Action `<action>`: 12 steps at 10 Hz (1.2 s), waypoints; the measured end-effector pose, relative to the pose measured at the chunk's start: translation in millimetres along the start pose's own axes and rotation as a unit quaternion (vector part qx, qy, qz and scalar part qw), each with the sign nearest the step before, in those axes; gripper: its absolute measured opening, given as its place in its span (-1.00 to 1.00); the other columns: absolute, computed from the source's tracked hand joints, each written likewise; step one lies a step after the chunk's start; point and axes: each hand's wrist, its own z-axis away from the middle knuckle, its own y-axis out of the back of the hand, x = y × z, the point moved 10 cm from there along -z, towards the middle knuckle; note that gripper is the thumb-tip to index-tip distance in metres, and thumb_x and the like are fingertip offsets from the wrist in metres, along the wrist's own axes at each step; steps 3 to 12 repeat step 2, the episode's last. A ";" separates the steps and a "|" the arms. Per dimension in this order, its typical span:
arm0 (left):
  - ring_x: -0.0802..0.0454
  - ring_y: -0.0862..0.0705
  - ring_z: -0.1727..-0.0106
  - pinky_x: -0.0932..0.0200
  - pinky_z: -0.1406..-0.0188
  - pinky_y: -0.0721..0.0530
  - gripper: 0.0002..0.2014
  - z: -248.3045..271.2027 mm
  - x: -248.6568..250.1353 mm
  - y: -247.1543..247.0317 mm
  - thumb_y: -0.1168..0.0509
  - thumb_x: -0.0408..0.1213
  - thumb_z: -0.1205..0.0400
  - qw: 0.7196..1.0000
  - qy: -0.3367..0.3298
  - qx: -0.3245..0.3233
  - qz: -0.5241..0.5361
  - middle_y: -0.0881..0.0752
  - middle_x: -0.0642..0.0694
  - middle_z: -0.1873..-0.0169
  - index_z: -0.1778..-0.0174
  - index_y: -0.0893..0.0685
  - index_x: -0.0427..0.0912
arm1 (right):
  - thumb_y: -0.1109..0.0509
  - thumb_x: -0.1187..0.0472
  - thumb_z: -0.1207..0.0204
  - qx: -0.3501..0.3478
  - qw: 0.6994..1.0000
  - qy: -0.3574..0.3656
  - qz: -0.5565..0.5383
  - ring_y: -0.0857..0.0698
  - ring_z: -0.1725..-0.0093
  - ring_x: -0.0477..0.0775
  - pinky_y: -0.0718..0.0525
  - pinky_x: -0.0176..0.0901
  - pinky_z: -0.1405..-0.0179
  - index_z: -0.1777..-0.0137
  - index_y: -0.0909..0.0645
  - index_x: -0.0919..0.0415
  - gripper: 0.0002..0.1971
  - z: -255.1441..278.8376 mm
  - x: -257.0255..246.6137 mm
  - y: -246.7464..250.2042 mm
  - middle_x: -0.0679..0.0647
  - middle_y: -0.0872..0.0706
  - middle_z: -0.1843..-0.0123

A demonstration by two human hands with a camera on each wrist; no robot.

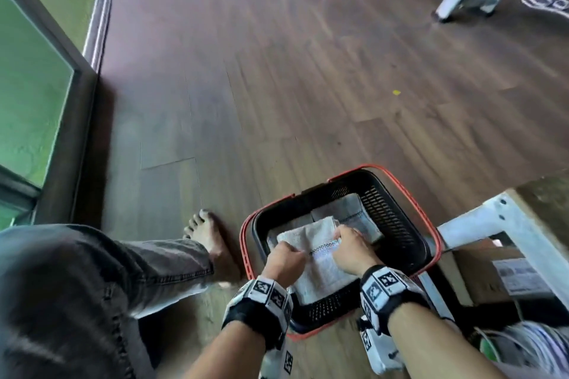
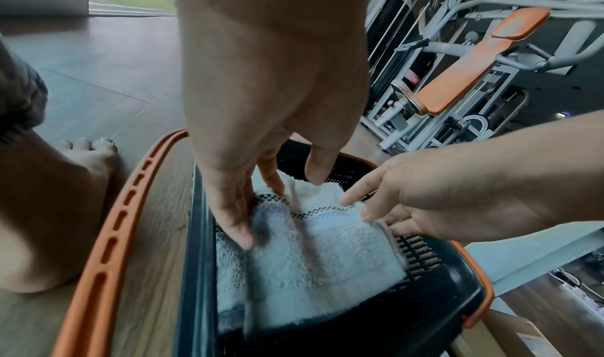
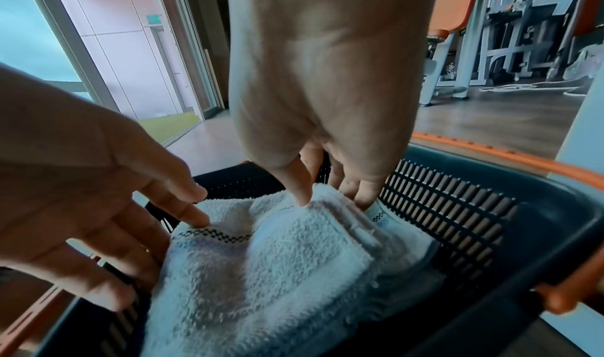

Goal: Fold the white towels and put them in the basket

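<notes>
A black basket (image 1: pixel 388 218) with orange handles stands on the wood floor. A folded white towel (image 1: pixel 320 271) with a checkered band lies tilted in it, its near end over the near wall. My left hand (image 1: pixel 284 255) holds the towel's left side, fingertips beside and on the band (image 2: pixel 274 184). My right hand (image 1: pixel 351 251) holds the right side, one finger pressing on top and the others down beside it (image 3: pixel 330 189). A second folded towel (image 1: pixel 354 209) lies at the basket's far right, partly under the first (image 3: pixel 402 236).
My bare foot (image 1: pixel 212 243) and a grey trouser leg are just left of the basket. A white metal frame (image 1: pixel 505 224) and a cardboard box (image 1: pixel 492 274) crowd its right side. A gym machine with orange pads (image 2: pixel 474 65) stands beyond. A glass door (image 1: pixel 30 101) is at left.
</notes>
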 end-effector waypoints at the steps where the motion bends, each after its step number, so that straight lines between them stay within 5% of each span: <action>1: 0.00 -0.50 0.52 0.18 0.41 -0.52 -0.83 -22.4 -12.2 -0.2 -0.23 -0.16 -0.35 0.999 0.023 0.007 0.024 -0.52 -0.01 0.58 0.52 -0.43 -0.10 | -0.22 0.42 -0.56 -0.021 0.999 0.020 -0.014 -0.47 -0.49 0.18 -0.45 -0.08 -0.46 -0.38 -0.56 0.15 -0.59 -20.2 -5.3 -10.1 0.18 -0.53 -0.46; 2: -0.02 -0.65 0.23 0.18 0.28 -0.59 -0.69 -34.8 -14.7 4.6 -0.24 -0.05 -0.43 0.999 0.026 0.046 0.013 -0.67 -0.14 0.15 0.09 -0.58 -0.21 | -0.19 0.47 -0.55 -0.032 0.998 0.049 -0.039 -0.51 -0.47 0.19 -0.50 -0.11 -0.42 -0.48 -0.51 0.13 -0.49 -34.2 -11.5 -14.7 0.19 -0.54 -0.50; 12: -0.02 -0.65 0.23 0.18 0.28 -0.59 -0.69 -34.8 -14.7 4.6 -0.24 -0.05 -0.43 0.999 0.026 0.046 0.013 -0.67 -0.14 0.15 0.09 -0.58 -0.21 | -0.19 0.47 -0.55 -0.032 0.998 0.049 -0.039 -0.51 -0.47 0.19 -0.50 -0.11 -0.42 -0.48 -0.51 0.13 -0.49 -34.2 -11.5 -14.7 0.19 -0.54 -0.50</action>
